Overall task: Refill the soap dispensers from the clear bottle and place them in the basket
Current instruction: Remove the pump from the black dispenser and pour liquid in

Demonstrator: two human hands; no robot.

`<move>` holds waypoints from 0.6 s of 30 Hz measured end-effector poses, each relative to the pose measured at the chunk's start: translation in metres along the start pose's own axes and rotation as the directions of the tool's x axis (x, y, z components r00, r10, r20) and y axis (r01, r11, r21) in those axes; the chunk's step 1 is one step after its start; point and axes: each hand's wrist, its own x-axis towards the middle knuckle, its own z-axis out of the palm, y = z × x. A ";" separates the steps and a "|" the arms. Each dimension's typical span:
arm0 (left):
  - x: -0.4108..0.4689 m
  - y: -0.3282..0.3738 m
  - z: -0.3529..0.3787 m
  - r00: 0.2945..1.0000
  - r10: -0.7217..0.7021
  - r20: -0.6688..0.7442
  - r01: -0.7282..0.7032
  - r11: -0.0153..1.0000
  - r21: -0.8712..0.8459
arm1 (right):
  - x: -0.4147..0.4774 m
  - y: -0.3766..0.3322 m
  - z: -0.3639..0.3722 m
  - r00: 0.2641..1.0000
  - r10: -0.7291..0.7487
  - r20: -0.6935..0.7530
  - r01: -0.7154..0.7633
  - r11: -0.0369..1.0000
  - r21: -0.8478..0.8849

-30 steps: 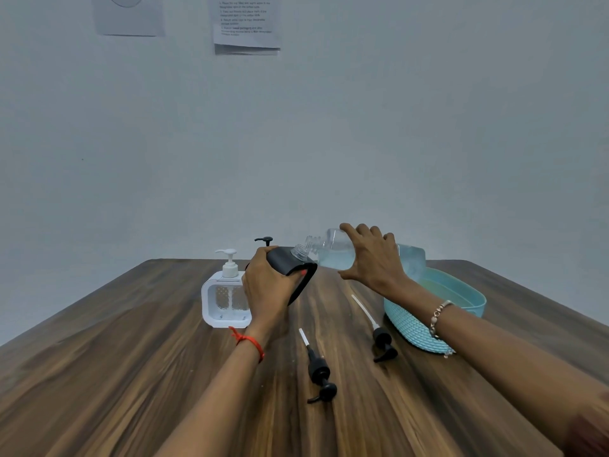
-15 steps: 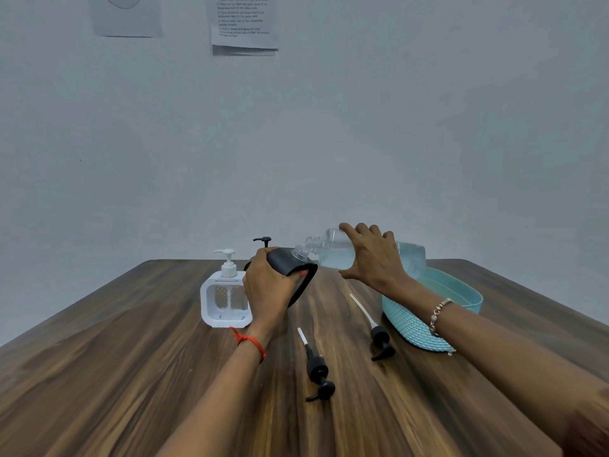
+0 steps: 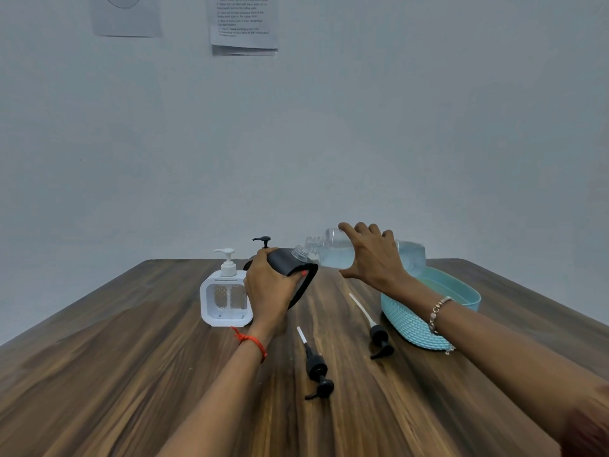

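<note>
My left hand (image 3: 268, 288) grips a black soap dispenser (image 3: 290, 263), tilted to the right with its open neck up. My right hand (image 3: 374, 258) holds the clear bottle (image 3: 333, 252) on its side, its threaded mouth touching the dispenser's neck; pale liquid fills its lower half. A white dispenser (image 3: 225, 296) with its pump on stands left of my left hand. Behind my left hand, only the pump top of another black dispenser (image 3: 262, 240) shows. The teal basket (image 3: 408, 319) sits at the right, under my right forearm.
Two loose black pump heads with white tubes lie on the wooden table (image 3: 115, 374): one (image 3: 316, 367) in front of my left hand, one (image 3: 375, 331) beside the basket. Papers (image 3: 244, 24) hang on the wall behind.
Both hands keep their grip and pose; the bottle stays tipped against the dispenser's neck. Only the camera view has shifted slightly.
</note>
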 end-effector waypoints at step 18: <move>-0.003 -0.004 0.003 1.000 -0.006 0.001 0.006 1.000 -0.002 | -0.002 0.000 0.000 1.000 -0.006 0.012 0.006 1.000 -0.014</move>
